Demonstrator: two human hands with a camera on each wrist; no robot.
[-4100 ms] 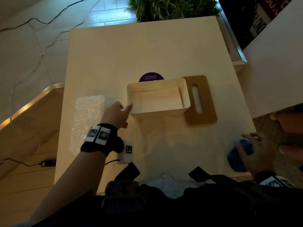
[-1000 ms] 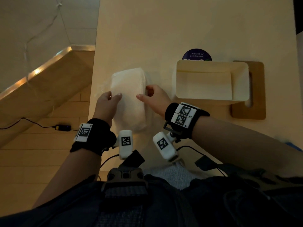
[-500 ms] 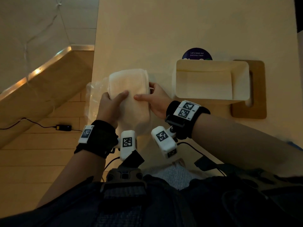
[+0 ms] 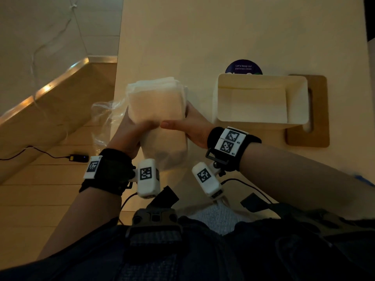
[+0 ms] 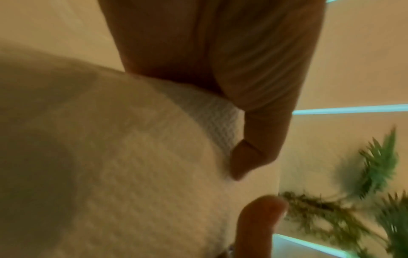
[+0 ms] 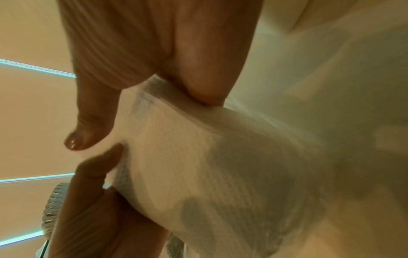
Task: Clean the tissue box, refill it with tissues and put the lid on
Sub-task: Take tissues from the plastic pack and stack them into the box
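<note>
A thick white stack of tissues (image 4: 157,102) is held up above the table's left part, half out of its clear plastic wrapper (image 4: 103,118). My left hand (image 4: 132,132) grips its left side and my right hand (image 4: 186,124) grips its right side, thumbs meeting across the top. The wrist views show the embossed tissue stack (image 5: 132,165) (image 6: 198,157) between thumb and fingers. The open white tissue box (image 4: 261,98) stands to the right, with a flat layer of tissues inside. The wooden lid (image 4: 316,110) with its slot lies flat under the box's right end.
A round purple sticker (image 4: 243,66) sits behind the box. The table's left edge (image 4: 116,78) drops to a wooden step and floor with a cable and adapter (image 4: 78,158). A blue cloth (image 4: 363,177) peeks out at the right by my forearm. A green plant (image 5: 375,174) stands beyond.
Both hands have lifted the tissue stack higher and tilted it up, with the wrapper slipping back toward the left. Earlier my left hand was by the box and my right on the blue cloth.
</note>
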